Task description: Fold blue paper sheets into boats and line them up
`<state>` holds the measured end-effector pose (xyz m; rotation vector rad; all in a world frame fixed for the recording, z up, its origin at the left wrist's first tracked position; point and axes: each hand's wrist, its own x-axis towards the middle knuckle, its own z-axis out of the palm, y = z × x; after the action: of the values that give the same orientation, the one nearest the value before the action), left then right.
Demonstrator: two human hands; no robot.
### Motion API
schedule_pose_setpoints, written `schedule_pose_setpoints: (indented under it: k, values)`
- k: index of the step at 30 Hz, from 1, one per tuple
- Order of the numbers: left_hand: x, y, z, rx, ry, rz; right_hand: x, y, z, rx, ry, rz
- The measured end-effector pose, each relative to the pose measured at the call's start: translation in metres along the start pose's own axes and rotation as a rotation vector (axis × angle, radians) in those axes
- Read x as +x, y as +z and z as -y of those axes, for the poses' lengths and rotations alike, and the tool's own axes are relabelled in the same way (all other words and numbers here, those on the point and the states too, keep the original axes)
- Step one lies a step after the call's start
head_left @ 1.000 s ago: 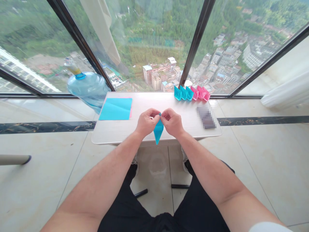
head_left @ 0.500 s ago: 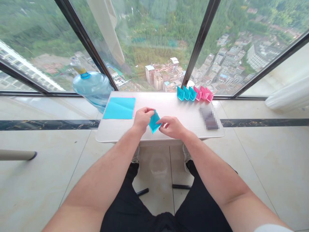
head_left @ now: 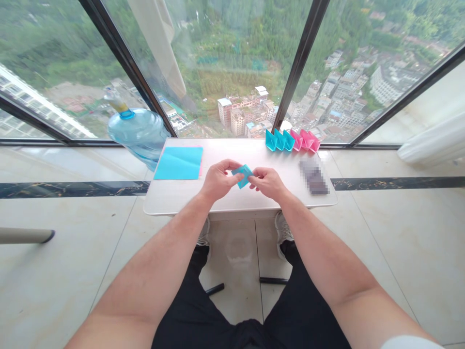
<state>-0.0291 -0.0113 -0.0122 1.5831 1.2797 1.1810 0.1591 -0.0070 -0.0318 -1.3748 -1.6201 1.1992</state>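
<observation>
A small folded piece of blue paper (head_left: 242, 175) is held between both hands just above the white table (head_left: 181, 198). My left hand (head_left: 218, 180) pinches its left side with curled fingers. My right hand (head_left: 268, 182) pinches its right side, fingers closed. A flat stack of blue paper sheets (head_left: 178, 163) with a pink edge under it lies on the table's left part. At the back right stands a row of folded paper pieces, blue ones (head_left: 278, 140) and pink ones (head_left: 307, 140).
A blurred dark flat object (head_left: 314, 176) lies on the table's right side. A large blue water bottle (head_left: 137, 134) lies by the window at the left. Glass walls with dark frames (head_left: 296, 68) stand behind the table. My legs in black are below.
The blue paper, first hanging as a long point below my hands, has been turned up and folded smaller. Both hands now pinch it level above the table.
</observation>
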Motion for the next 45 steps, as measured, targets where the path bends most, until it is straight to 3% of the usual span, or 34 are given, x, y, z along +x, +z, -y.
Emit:
schedule_pose_setpoints:
  k: [6,13,19,28,40,45]
  values:
    - [-0.001,0.004,0.007,0.052,0.033,-0.07,-0.001,0.003,0.004,-0.069,-0.207,-0.119]
    - [-0.007,0.012,0.002,0.055,0.02,-0.003,-0.004,0.008,0.015,0.242,-0.09,-0.077]
    - [-0.008,0.013,0.003,0.09,0.06,-0.074,-0.004,0.007,0.016,0.398,-0.062,-0.074]
    - [-0.009,0.014,0.0,0.067,0.07,-0.031,-0.005,0.008,0.017,0.388,-0.073,-0.053]
    - [-0.01,0.013,-0.004,0.108,0.091,-0.067,-0.006,0.008,0.017,0.379,-0.062,-0.043]
    - [-0.011,0.013,-0.001,0.151,0.139,-0.057,-0.007,0.012,0.015,0.255,-0.104,-0.125]
